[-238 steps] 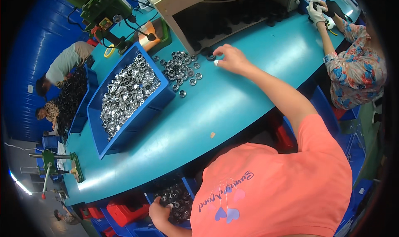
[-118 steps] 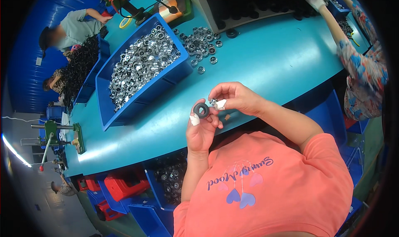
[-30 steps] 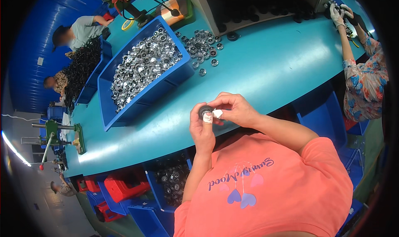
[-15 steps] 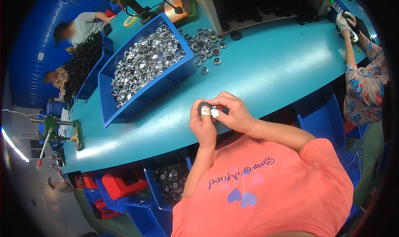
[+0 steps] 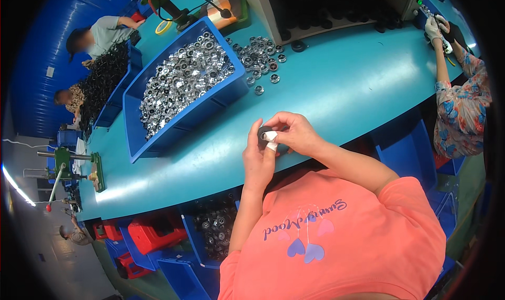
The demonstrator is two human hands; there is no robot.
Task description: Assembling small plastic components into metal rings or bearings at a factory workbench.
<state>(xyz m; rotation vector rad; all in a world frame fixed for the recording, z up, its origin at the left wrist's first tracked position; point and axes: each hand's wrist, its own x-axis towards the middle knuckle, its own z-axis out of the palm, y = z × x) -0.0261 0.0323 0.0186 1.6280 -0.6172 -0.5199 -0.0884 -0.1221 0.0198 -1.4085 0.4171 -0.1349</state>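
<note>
Over the front edge of the table, my two hands meet around a small black ring (image 5: 261, 133). My left hand (image 5: 258, 160) is closed on it from the left, fingers wrapped round its far side. My right hand (image 5: 297, 133) pinches it from the right, thumb and fingers bent together. White wrapping (image 5: 271, 137) shows at the thumb tips and covers part of the ring. Whether anything sits inside the ring is hidden by the thumbs. Beyond my hands, a blue bin (image 5: 192, 117) holds a heap of small silvery wheel-like parts (image 5: 181, 79).
More silvery parts (image 5: 258, 55) lie loose beside the bin. Black rings fill an open-fronted cabinet (image 5: 342, 27) at the back. A green hand press (image 5: 97, 171) stands left. Below are red stools (image 5: 152, 237) and a bin of dark wheels (image 5: 216, 229). A gloved co-worker (image 5: 460, 108) works at right.
My hands have shifted slightly right on the black ring. My right thumb has moved across its face, and the left thumb has dropped lower.
</note>
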